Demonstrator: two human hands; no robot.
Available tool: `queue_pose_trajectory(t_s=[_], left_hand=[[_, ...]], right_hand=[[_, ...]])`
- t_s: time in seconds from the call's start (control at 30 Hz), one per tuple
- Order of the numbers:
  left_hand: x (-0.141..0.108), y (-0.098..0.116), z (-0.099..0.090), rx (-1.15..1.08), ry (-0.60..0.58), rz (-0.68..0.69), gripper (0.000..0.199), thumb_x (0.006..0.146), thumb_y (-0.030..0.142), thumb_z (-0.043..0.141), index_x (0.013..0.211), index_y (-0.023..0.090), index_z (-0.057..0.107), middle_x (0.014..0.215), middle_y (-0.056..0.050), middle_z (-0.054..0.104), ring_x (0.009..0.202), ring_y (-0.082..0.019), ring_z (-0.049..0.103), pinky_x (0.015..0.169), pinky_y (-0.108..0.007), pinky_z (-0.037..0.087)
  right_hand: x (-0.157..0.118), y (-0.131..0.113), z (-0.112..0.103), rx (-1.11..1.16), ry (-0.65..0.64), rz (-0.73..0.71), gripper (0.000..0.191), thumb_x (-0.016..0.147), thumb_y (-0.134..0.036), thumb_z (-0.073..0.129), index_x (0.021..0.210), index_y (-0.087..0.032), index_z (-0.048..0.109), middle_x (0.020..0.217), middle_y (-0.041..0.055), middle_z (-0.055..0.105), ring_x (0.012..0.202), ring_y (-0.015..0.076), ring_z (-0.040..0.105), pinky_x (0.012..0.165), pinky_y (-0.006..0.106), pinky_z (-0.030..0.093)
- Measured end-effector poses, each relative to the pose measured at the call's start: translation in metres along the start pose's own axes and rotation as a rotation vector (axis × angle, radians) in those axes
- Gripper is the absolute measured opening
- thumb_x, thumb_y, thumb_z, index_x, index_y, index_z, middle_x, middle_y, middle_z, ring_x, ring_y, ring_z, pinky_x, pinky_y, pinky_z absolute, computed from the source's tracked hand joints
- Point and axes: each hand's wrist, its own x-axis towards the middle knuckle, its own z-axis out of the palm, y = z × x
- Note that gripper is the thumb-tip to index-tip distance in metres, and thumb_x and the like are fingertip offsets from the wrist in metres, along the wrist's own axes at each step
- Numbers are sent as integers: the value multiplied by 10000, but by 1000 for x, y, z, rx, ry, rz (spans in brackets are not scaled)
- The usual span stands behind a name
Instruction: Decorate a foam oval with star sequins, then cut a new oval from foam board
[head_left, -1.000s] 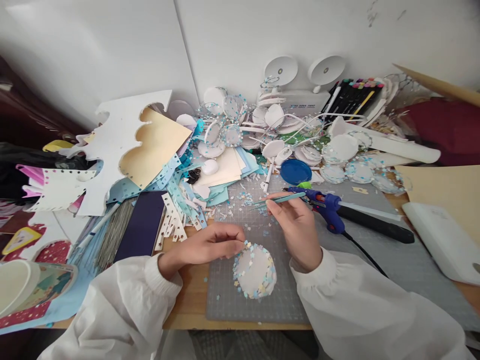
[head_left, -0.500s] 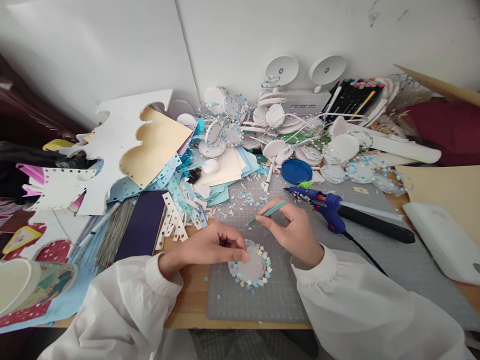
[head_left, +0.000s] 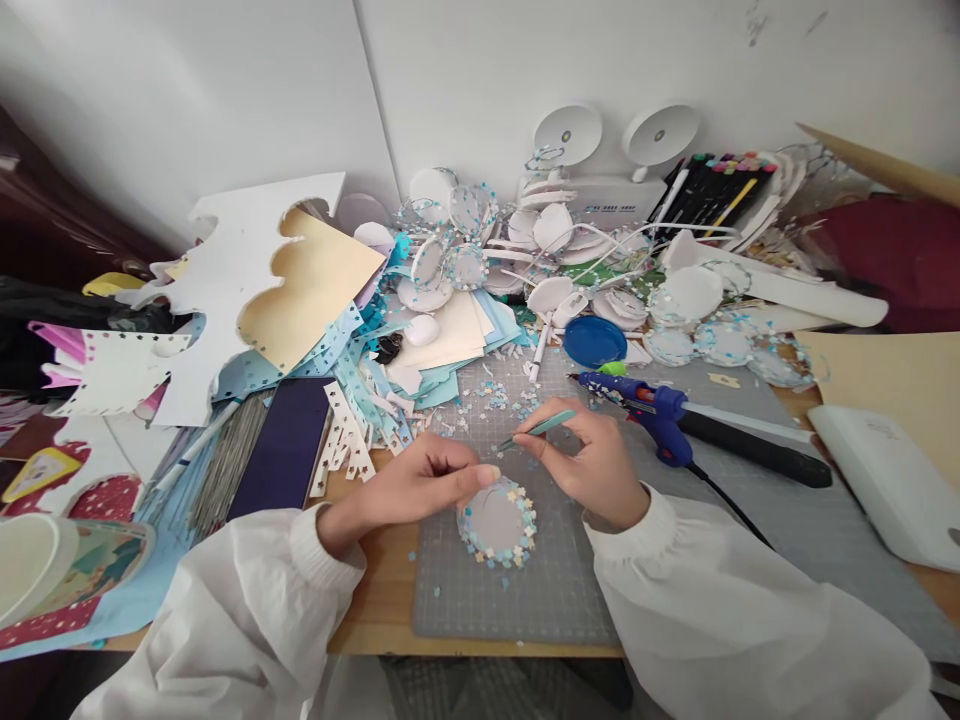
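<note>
Between thumb and fingers my left hand (head_left: pixel 435 482) pinches the upper edge of a round white disc (head_left: pixel 496 522). Small blue, white and cream paper stars ring the disc's rim. It is held over the grey cutting mat (head_left: pixel 577 600). My right hand (head_left: pixel 589 455) grips teal tweezers (head_left: pixel 550 424), their tips pointing down and left just above the disc. A tiny pale star seems to be at the tips, but it is too small to be sure. Loose paper stars (head_left: pixel 491 396) lie scattered on the mat beyond my hands.
A blue glue gun (head_left: pixel 651 405) lies to the right with its cord trailing. Behind are a blue lid (head_left: pixel 595 342) and a heap of decorated white discs (head_left: pixel 694 292). Punched paper strips (head_left: pixel 343 440) and a dark purple box (head_left: pixel 276 450) are at left. A white case (head_left: pixel 889 480) sits far right.
My left hand has shifted its grip up to the top edge of the disc, which now tilts and shows more of its face. The tweezers have dipped slightly lower.
</note>
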Motion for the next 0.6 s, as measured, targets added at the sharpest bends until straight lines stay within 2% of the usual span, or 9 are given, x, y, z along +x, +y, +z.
queue_pose_trajectory(t_s=[0.07,0.17,0.23,0.33,0.47,0.6], left_hand=[[-1,0,-1,-8,93,13,553,894,495,423,460,152,410,432,43,362,420,-53,294,455,-235,232],[-2,-4,-5,-55,294,8,575,926,490,327,458,162,393,440,37,331,437,-71,286,488,-263,229],[-2,-8,-7,-93,374,9,567,936,473,266,471,169,383,467,26,337,465,-86,301,512,-278,236],[-1,-13,-7,-122,412,10,555,935,443,216,471,176,361,480,14,343,489,-101,317,542,-292,251],[0,-15,-5,-152,398,17,567,930,450,206,446,183,334,453,14,302,475,-107,285,536,-308,227],[1,-15,-6,-176,393,26,571,928,455,216,433,188,317,442,17,277,464,-108,266,530,-315,213]], right_hand=[[0,0,1,-23,-2,-13,82,808,-197,658,733,-223,635,692,-3,674,683,168,609,707,325,429],[0,0,3,-53,-12,-35,93,806,-183,657,728,-229,633,695,-2,686,684,179,618,711,341,430],[-1,0,3,-60,2,-50,98,811,-191,650,725,-234,631,705,2,695,686,187,621,720,356,433],[-1,-2,3,-46,50,-62,96,819,-207,643,730,-242,633,712,8,702,687,194,622,722,369,440],[-1,-3,1,-19,101,-36,75,819,-207,637,753,-244,638,706,9,688,681,189,612,710,364,452],[-1,-2,2,-65,42,-46,62,813,-205,645,769,-234,614,711,9,674,693,187,613,722,361,442]])
